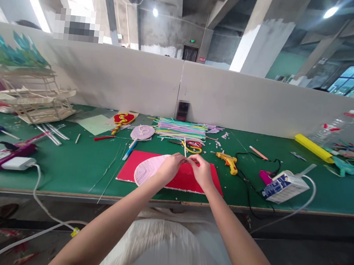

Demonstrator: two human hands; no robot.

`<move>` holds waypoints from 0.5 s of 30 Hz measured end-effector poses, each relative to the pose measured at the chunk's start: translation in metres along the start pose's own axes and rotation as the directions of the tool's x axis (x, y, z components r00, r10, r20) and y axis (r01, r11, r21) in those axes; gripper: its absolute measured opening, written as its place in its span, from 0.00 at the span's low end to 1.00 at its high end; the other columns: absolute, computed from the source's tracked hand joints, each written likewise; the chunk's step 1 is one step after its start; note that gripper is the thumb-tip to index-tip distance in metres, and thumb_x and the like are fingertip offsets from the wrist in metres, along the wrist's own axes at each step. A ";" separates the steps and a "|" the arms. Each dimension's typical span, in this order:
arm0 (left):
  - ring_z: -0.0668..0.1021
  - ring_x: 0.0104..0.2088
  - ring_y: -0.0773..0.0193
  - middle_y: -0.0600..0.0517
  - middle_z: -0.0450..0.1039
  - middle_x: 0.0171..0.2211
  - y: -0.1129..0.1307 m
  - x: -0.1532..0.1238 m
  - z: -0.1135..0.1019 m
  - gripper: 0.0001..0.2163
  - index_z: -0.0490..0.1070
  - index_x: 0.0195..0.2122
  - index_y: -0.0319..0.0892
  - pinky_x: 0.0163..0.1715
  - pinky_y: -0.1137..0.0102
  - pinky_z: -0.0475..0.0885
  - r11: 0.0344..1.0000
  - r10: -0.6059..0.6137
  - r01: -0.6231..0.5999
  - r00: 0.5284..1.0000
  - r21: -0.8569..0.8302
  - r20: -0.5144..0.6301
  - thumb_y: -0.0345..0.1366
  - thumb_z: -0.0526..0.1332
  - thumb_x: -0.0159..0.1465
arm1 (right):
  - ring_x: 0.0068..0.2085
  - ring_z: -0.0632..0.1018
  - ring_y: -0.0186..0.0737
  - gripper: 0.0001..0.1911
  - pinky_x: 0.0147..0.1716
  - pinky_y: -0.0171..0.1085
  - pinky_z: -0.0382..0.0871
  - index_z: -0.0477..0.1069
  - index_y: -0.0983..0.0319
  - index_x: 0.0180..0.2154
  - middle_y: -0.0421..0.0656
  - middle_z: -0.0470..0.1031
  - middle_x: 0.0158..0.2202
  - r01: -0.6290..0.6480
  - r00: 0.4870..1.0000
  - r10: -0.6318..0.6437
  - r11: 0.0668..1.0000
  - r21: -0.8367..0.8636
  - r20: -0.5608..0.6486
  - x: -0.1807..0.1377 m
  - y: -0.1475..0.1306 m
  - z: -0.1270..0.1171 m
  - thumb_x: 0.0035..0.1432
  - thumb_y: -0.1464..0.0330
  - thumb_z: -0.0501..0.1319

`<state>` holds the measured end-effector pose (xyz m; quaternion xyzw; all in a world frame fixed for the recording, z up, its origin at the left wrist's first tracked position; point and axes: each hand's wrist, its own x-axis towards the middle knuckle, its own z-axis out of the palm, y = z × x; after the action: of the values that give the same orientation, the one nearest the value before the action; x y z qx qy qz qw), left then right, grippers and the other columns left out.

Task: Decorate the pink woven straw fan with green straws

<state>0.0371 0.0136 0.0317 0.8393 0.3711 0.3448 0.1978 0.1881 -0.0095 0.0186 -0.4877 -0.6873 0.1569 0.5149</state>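
My left hand (pixel 169 167) and my right hand (pixel 202 172) meet over a red board (pixel 187 180) on the green table (pixel 75 164). Both are closed in a pinch with fingertips touching; what they pinch is too small to make out. Under my left hand lies a pale pink oval piece (pixel 146 169) with a ridged pattern, resting on the red board. A bundle of coloured straws (pixel 180 129) lies just beyond the hands.
A yellow glue gun (pixel 228 161) and a black cable lie right of the board. A small carton (pixel 283 186) and a plastic bottle (pixel 332 130) stand farther right. A wooden model (pixel 31 100) sits far left, a white adapter (pixel 18 163) near the front edge.
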 end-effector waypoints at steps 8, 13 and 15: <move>0.72 0.29 0.67 0.50 0.70 0.29 0.002 0.000 -0.006 0.12 0.72 0.34 0.38 0.32 0.74 0.66 0.993 0.009 -0.016 0.998 -0.116 -0.061 0.25 0.50 0.59 | 0.42 0.74 0.40 0.13 0.43 0.38 0.66 0.70 0.60 0.35 0.45 0.73 0.38 0.019 0.999 -0.019 1.000 0.016 -0.038 0.005 0.012 -0.002 0.58 0.59 0.53; 0.72 0.30 0.67 0.50 0.71 0.29 -0.002 0.002 -0.007 0.11 0.73 0.35 0.39 0.32 0.74 0.66 0.985 -0.005 -0.012 0.995 -0.172 -0.099 0.27 0.50 0.60 | 0.46 0.73 0.40 0.13 0.46 0.38 0.65 0.69 0.57 0.41 0.43 0.74 0.43 -0.029 0.984 0.020 0.998 0.048 0.179 0.005 0.016 -0.006 0.59 0.60 0.53; 0.73 0.31 0.67 0.50 0.72 0.31 -0.006 0.003 -0.006 0.11 0.73 0.37 0.39 0.33 0.74 0.67 0.980 -0.003 -0.022 0.992 -0.197 -0.126 0.28 0.50 0.61 | 0.42 0.74 0.40 0.11 0.43 0.37 0.66 0.70 0.58 0.38 0.42 0.74 0.38 -0.011 0.982 0.006 1.000 0.022 0.189 0.005 0.015 -0.007 0.58 0.60 0.55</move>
<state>0.0311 0.0197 0.0336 0.7938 0.3427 0.4330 0.2547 0.2019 -0.0008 0.0135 -0.4678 -0.7290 0.2123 0.4524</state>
